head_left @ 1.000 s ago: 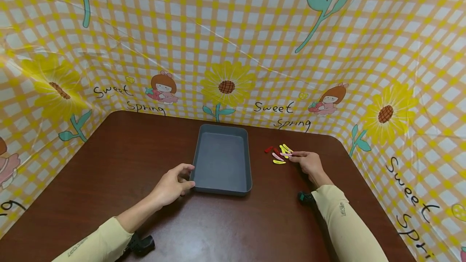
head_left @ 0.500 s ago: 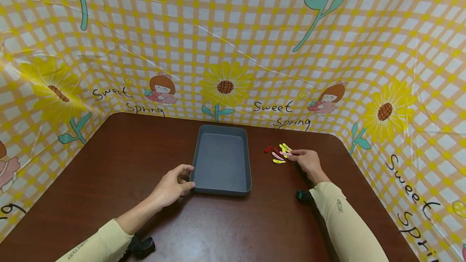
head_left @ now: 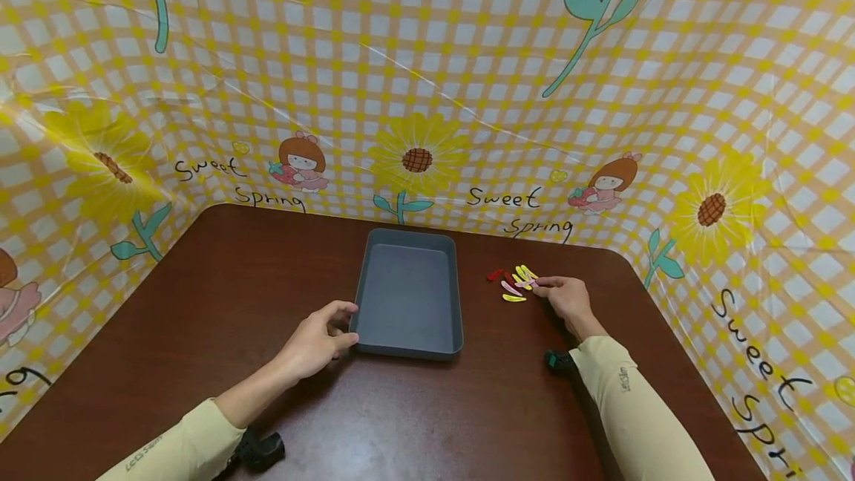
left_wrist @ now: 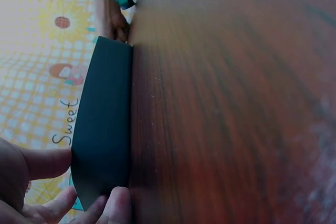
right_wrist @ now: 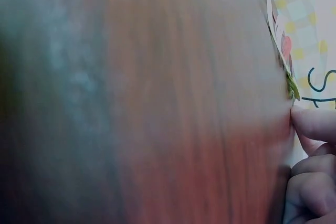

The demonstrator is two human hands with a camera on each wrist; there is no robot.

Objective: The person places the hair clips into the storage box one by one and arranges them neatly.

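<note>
In the head view, a grey rectangular baking tray [head_left: 407, 299] lies on the brown table. My left hand [head_left: 315, 340] holds its near left corner, thumb and fingertips against the rim and wall; the left wrist view shows the thumb [left_wrist: 50, 162] at the rim. To the right lies a small cluster of snap hair clips: yellow clips [head_left: 514, 298], pink clips [head_left: 510, 288] and red clips [head_left: 495, 275]. At the cluster's right side my right hand [head_left: 566, 301] pinches the end of a pink hair clip [head_left: 525, 283]. The fingertips partly hide that clip.
The dark wooden table [head_left: 427, 414] extends around the tray. A yellow checked cloth [head_left: 414, 50] with sunflowers rises behind and at both sides. Black wrist devices hang under the left sleeve [head_left: 200, 440] and right sleeve [head_left: 621, 377].
The pink clip at my right fingertips has shifted slightly and lies at a different angle. The left hand and tray stay in place; the head view sways a little.
</note>
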